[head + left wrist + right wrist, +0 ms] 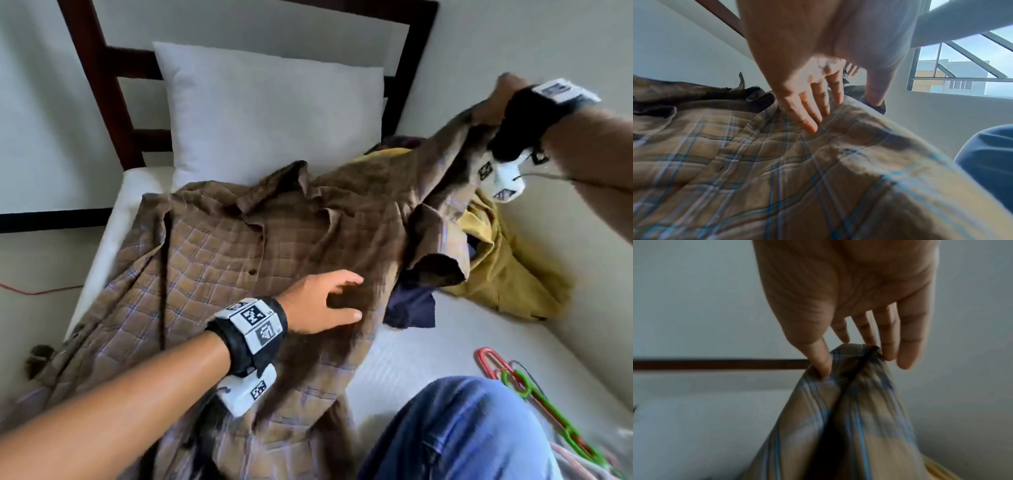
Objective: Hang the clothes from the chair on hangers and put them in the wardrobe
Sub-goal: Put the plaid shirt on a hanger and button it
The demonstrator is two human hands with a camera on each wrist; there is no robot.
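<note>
Left hand (322, 301) fingers (807, 113) spread on plaid shirt (239, 246), right hand (503, 99) fingers (823, 360) pinching its raised edge

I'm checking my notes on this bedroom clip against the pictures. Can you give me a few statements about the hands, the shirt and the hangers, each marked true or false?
1. The right hand pinches a bunched part of the brown plaid shirt and lifts it above the bed. True.
2. The left hand grips a hanger. False: it lies with straight, spread fingers on the shirt and holds nothing.
3. The coloured hangers lie on the bed near the person's knee. True.
4. The shirt already hangs on a hanger. False: it lies spread across the bed, with no hanger in it.
5. A mustard-yellow garment lies beside the shirt. True.
6. The pillow lies on top of the shirt. False: it leans against the headboard, behind the shirt.
</note>
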